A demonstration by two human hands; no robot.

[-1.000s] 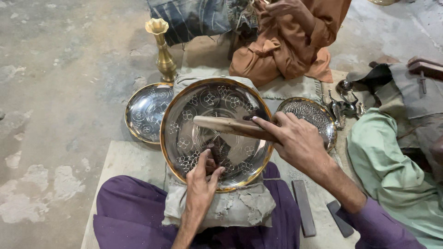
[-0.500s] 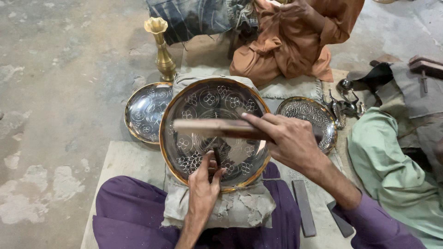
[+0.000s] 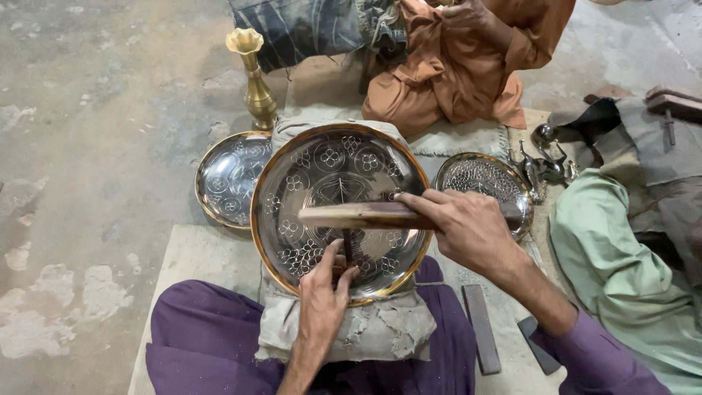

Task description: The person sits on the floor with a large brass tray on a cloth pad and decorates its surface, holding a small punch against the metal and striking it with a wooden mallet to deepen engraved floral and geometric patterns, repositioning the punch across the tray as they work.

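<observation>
Left of the big engraved brass plate (image 3: 322, 183) lies a smaller plate (image 3: 227, 179). On the big plate's lower rim, the left hand (image 3: 322, 296) pinches a chisel (image 3: 348, 249); above it, the right hand (image 3: 468, 230) grips a wooden mallet (image 3: 358, 216). Right, another plate (image 3: 479, 179).

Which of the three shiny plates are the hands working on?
The big middle plate, propped on a grey cushion. The left hand and right hand are over it; the smaller plates lie untouched beside it.
</observation>
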